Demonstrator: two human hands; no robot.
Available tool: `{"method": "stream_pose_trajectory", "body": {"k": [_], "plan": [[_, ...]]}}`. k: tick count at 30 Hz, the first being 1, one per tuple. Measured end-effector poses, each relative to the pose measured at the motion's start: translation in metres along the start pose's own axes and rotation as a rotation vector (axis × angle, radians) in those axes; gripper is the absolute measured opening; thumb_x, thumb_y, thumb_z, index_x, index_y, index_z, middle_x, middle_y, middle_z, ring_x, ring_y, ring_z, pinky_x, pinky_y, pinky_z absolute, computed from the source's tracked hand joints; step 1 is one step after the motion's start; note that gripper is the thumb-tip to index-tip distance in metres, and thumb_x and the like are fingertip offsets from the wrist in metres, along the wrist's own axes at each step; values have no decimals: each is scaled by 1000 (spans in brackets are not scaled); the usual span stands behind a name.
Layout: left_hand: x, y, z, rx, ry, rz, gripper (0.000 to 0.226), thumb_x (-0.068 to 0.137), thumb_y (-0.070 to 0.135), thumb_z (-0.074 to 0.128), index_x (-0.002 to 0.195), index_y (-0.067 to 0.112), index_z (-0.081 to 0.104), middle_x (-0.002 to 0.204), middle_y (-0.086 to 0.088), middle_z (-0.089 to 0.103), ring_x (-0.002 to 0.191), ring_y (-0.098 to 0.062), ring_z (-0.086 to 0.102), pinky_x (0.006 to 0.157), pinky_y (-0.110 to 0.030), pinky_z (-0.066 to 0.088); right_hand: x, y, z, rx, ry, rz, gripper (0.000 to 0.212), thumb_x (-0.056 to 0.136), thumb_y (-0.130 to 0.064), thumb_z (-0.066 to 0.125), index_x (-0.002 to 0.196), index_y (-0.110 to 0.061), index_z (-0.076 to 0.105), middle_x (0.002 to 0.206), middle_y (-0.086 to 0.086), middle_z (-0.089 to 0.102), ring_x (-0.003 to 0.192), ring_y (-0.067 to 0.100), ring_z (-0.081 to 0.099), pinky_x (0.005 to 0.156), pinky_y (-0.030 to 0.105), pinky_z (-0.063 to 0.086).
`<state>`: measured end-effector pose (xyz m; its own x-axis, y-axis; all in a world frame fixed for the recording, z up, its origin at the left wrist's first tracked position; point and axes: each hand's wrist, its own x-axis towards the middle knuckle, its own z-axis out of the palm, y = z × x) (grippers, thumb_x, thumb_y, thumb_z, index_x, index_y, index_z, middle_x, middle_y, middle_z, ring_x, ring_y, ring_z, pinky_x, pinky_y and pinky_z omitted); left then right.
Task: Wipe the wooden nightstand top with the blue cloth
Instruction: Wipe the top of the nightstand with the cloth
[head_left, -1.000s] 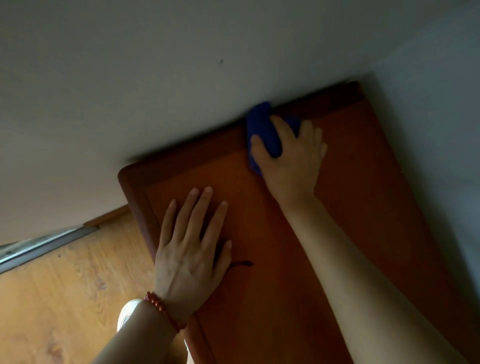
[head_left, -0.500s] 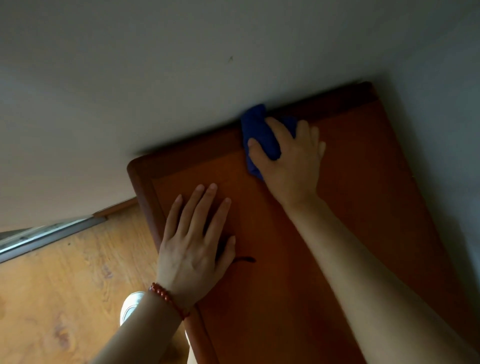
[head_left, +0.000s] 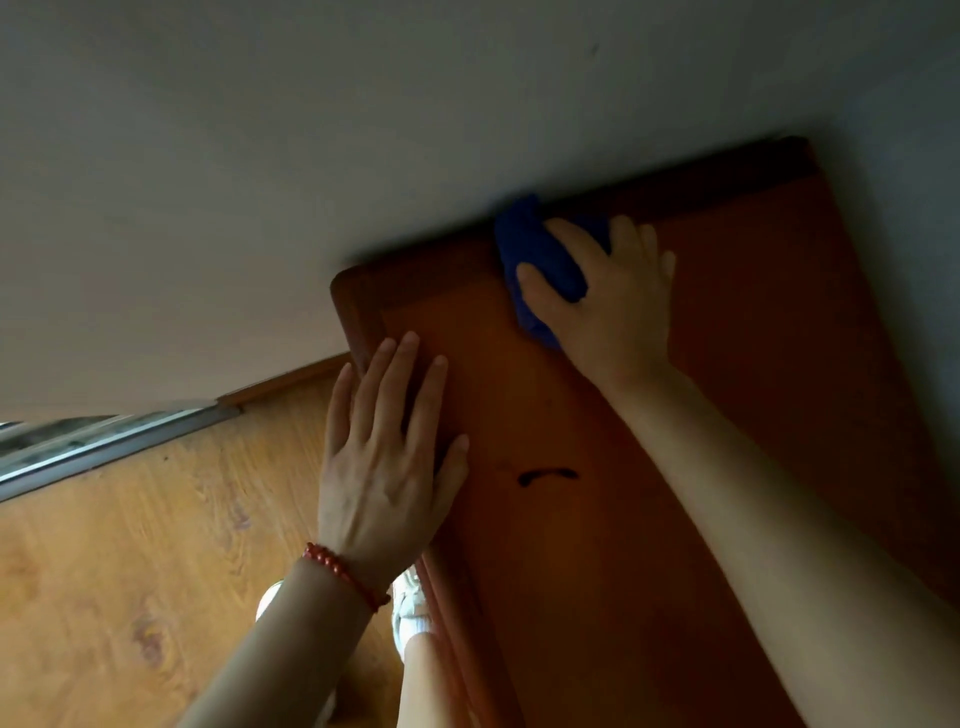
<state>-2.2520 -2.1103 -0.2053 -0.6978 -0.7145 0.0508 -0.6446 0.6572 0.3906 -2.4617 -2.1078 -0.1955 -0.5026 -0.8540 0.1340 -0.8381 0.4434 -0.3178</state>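
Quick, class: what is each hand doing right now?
Left hand: open, flat on the nightstand, holding nothing.
Right hand: closed on the blue cloth, pressing it down.

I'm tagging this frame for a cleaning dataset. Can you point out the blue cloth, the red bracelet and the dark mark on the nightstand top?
blue cloth (head_left: 540, 254): head view, bunched part beside the thumb.
red bracelet (head_left: 340, 568): head view, beads across the left wrist.
dark mark (head_left: 546, 475): head view, middle of the curved streak.

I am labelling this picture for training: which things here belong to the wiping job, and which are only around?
Belong to the job:
blue cloth
nightstand top
right hand, pressing the cloth
left hand, flat on the top

Only around:
red bead bracelet
dark mark on the top
wooden floor
wall
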Motion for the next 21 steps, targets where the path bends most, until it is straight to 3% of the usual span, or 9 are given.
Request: {"method": "stream_pose_trajectory", "body": {"k": [5, 10, 17, 21], "plan": [[-3, -20, -7, 28, -42, 20, 59, 91, 41, 36, 137, 3, 38, 144, -21, 35, 135, -32, 24, 110, -50, 16, -7, -23, 6, 43, 93, 342, 52, 83, -53, 40, 122, -22, 54, 107, 13, 54, 97, 29, 46, 77, 32, 25], [-5, -27, -9, 13, -33, -32, 62, 92, 42, 34, 138, 1, 39, 145, -20, 34, 135, -29, 24, 110, -49, 17, -42, -56, 13, 35, 2, 76, 47, 81, -50, 45, 111, -17, 62, 93, 13, 57, 83, 29, 49, 72, 34, 29], [-6, -28, -8, 27, -12, -28, 61, 92, 41, 35, 138, 1, 37, 146, -20, 33, 136, -30, 24, 111, -49, 17, -24, -60, 17, 35, 102, 252, 49, 83, -50, 43, 117, -17, 59, 100, 15, 57, 89, 30, 48, 73, 31, 22], [-9, -33, -12, 23, 4, -45, 60, 93, 40, 36, 137, 0, 40, 143, -21, 37, 134, -32, 28, 112, -45, 15, -83, -70, 9, 22, 47, 156, 45, 82, -48, 47, 109, -15, 62, 92, 14, 57, 80, 28, 49, 73, 31, 26]]}}
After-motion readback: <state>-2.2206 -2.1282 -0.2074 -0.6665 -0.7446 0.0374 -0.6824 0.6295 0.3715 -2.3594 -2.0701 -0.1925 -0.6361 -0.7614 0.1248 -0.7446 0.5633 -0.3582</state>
